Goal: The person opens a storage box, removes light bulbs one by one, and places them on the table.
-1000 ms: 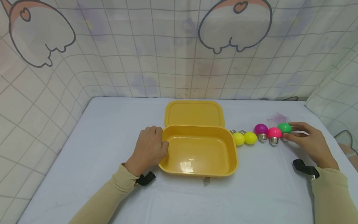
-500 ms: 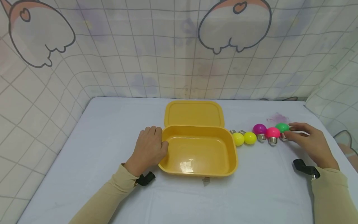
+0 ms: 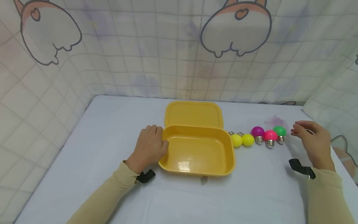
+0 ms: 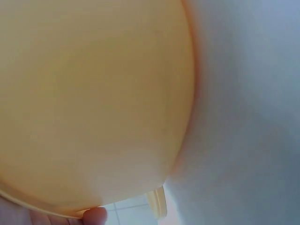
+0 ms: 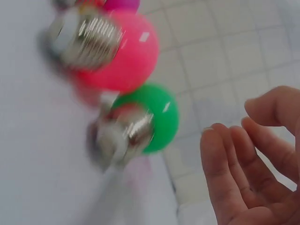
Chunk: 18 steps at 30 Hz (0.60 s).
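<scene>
My left hand (image 3: 149, 147) grips the left rim of a yellow plastic box (image 3: 197, 151). The box's outer wall (image 4: 103, 93) fills much of the left wrist view, with fingertips (image 4: 95, 216) at its rim. On the right, my right hand (image 3: 316, 140) hovers just right of a green light bulb (image 3: 279, 131), apart from it, fingers loosely bent and holding nothing. Left of the green bulb sit a pink bulb (image 3: 270, 135) and a purple bulb (image 3: 257, 131). Two yellow bulbs, a nearer-right one (image 3: 248, 140) and a left one (image 3: 236, 140), lie by the box's right side.
A yellow lid (image 3: 193, 114) lies behind the box. White cloth covers the table (image 3: 246, 196). A patterned curtain (image 3: 156, 62) hangs along the back and sides. Dark cable (image 3: 288, 103) shows at the back right edge.
My right hand has let go of the green bulb and drawn away to the right. The left hand stays on the box rim. The head view has shifted slightly.
</scene>
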Each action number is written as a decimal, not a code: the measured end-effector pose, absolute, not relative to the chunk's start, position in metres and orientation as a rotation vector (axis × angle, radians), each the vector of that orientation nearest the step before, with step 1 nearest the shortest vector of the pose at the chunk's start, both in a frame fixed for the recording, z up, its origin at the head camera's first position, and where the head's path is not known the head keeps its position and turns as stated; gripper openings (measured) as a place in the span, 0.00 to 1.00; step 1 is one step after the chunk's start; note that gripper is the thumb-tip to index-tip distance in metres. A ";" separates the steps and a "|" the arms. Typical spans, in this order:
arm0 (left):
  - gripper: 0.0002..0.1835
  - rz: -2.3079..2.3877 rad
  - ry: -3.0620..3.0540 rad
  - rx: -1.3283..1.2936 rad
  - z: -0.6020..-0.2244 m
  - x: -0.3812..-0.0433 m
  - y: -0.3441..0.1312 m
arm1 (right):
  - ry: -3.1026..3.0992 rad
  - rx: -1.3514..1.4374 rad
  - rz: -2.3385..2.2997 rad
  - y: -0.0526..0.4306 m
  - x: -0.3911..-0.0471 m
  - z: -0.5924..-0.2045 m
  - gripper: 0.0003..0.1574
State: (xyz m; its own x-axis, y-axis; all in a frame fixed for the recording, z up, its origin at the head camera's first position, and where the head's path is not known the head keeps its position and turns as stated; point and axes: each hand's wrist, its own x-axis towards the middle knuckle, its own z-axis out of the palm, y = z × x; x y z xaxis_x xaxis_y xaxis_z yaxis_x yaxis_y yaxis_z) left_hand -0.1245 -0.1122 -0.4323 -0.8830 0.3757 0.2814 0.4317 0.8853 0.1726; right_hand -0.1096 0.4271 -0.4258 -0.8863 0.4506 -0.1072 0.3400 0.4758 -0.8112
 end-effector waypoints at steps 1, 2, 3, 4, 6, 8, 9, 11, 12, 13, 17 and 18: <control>0.08 -0.339 -2.818 -0.610 -0.433 -0.126 -0.111 | -2.561 -0.699 1.398 0.424 -0.111 -0.423 0.24; 0.09 -0.334 -2.824 -0.610 -0.435 -0.127 -0.110 | -2.542 -0.697 1.398 0.420 -0.111 -0.420 0.23; 0.09 -0.331 -2.826 -0.613 -0.435 -0.128 -0.109 | -2.535 -0.694 1.403 0.417 -0.112 -0.418 0.23; 0.09 -0.333 -2.831 -0.614 -0.436 -0.128 -0.108 | -2.534 -0.692 1.399 0.414 -0.112 -0.416 0.24; 0.11 -0.334 -2.846 -0.623 -0.436 -0.129 -0.105 | -2.545 -0.697 1.398 0.409 -0.111 -0.414 0.24; 0.15 -0.330 -2.878 -0.629 -0.435 -0.129 -0.103 | -2.581 -0.695 1.367 0.407 -0.109 -0.414 0.26; 0.17 -0.327 -2.896 -0.627 -0.434 -0.128 -0.103 | -2.606 -0.681 1.337 0.406 -0.108 -0.414 0.27; 0.22 -0.326 -2.934 -0.607 -0.431 -0.129 -0.104 | -2.645 -0.637 1.269 0.405 -0.106 -0.414 0.28; 0.24 -0.326 -2.947 -0.591 -0.429 -0.129 -0.106 | -2.661 -0.605 1.228 0.405 -0.105 -0.414 0.29; 0.26 -0.331 -2.954 -0.575 -0.426 -0.130 -0.109 | -2.679 -0.572 1.187 0.405 -0.104 -0.414 0.29; 0.30 -0.333 -2.888 -0.540 -0.419 -0.134 -0.130 | -2.727 -0.438 1.071 0.402 -0.101 -0.408 0.28; 0.29 -0.332 -2.852 -0.540 -0.419 -0.134 -0.137 | -2.747 -0.404 1.035 0.401 -0.100 -0.405 0.27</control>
